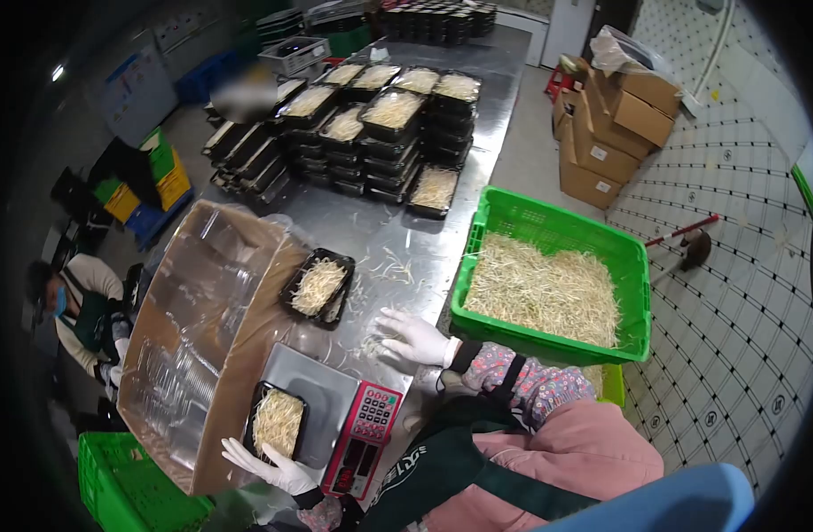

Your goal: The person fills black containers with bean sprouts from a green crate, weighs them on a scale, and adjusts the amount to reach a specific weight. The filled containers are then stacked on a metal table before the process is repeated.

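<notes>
A black tray of bean sprouts [278, 421] sits on the metal pan of a weighing scale [322, 390] with a red keypad. My left hand [273, 465], in a white glove, is at the near edge of this tray, its fingers spread and the thumb by the sprouts. My right hand [415, 337], also gloved in white, is over the steel table with its fingers apart; some loose sprouts lie by its fingertips. Beyond the scale stands a second filled tray [318, 285], apparently stacked on another one.
To the right is a green crate [557, 346] of loose sprouts. A cardboard box [247, 355] of clear plastic lids stands at the left. Stacked filled trays [393, 111] cover the table's far part. A co-worker [87, 310] is at the far left. Cartons [601, 151] stand on the floor.
</notes>
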{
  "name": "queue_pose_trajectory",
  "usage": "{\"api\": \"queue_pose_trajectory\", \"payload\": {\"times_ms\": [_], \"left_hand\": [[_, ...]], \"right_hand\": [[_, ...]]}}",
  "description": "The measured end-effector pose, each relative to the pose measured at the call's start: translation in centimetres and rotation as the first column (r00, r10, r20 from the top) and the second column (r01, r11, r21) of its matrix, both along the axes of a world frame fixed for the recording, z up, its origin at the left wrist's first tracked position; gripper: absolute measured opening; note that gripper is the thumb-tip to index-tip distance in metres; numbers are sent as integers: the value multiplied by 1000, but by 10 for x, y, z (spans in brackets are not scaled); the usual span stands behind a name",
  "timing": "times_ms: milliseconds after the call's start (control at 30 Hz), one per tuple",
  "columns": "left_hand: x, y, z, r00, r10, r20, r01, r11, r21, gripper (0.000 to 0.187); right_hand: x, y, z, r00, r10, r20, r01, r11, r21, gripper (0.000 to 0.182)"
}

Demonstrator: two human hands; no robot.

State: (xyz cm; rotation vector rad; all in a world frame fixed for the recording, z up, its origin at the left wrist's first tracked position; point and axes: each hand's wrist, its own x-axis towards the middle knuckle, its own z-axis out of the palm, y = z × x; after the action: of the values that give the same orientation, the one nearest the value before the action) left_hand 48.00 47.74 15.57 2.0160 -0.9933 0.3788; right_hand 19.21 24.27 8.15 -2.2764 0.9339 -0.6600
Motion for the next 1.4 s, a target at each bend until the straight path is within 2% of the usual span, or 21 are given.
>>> {"api": "queue_pose_trajectory", "payload": {"times_ms": [33,67,167,200,233,300,367,433,500,600,633,700,733,833,867,900,1000,1033,1100,1233,1400], "left_hand": [[-11,-16,13,999,-34,0,34,999,1,57],[-26,-34,25,987,-154,-40,153,987,-41,58],[-73,-80,36,888,-428,-167,421,904,-80,61],[-91,-96,33,824,-525,-212,515,851,-103,59],[-109,-111,29,752,-609,-254,598,791,-128,58],[-148,-138,20,502,-758,-416,729,630,-268,66],[-184,-161,14,465,-772,-434,794,580,-180,68],[-216,-187,10,425,-779,-461,862,503,-57,68],[-261,-215,20,362,-822,-440,917,399,10,69],[-326,-259,11,248,-811,-530,968,231,99,68],[-344,-275,0,212,-818,-535,977,171,125,68],[-376,-302,-21,173,-812,-558,972,50,228,69],[-390,-312,-30,159,-804,-573,967,10,253,68],[-408,-327,-55,150,-797,-585,914,-114,390,61],[-408,-328,-65,156,-786,-598,915,-113,387,57],[-406,-329,-73,179,-782,-597,908,-103,407,57],[-390,-330,-98,279,-652,-705,861,-156,485,57],[-383,-331,-110,301,-664,-685,824,-180,537,58],[-383,-330,-105,350,-579,-736,794,-234,561,60],[-370,-323,-128,429,-568,-703,750,-209,627,60],[-355,-311,-141,419,-534,-735,788,-189,586,62]], "right_hand": [[-24,2,4,993,-88,80,79,992,102,52],[-48,3,5,975,-161,154,152,986,67,50],[-119,15,36,924,-333,190,310,941,137,47],[-143,19,42,902,-384,196,354,919,172,46],[-172,19,37,890,-408,201,396,913,101,46],[-237,22,44,828,-554,89,551,833,52,48],[-319,20,42,715,-697,55,694,717,63,53],[-402,20,44,546,-837,-26,836,543,78,60],[-477,20,36,443,-893,-85,897,440,51,66],[-544,13,17,380,-862,-336,924,373,88,76],[-551,7,8,384,-860,-336,923,371,107,76],[-563,-5,-18,474,-750,-461,880,424,214,82],[-567,-13,-35,532,-699,-478,844,482,234,87],[-559,-40,-62,570,-590,-572,808,529,260,86],[-551,-48,-67,596,-568,-568,785,561,263,85],[-539,-57,-75,615,-558,-556,772,570,281,85],[-492,-80,-102,780,-422,-463,580,765,280,80],[-478,-90,-112,789,-415,-453,569,772,284,80],[-450,-111,-125,868,-276,-413,426,840,337,83],[-389,-142,-146,818,-317,-481,478,839,259,90],[-334,-138,-159,730,-411,-546,598,772,218,101]]}}
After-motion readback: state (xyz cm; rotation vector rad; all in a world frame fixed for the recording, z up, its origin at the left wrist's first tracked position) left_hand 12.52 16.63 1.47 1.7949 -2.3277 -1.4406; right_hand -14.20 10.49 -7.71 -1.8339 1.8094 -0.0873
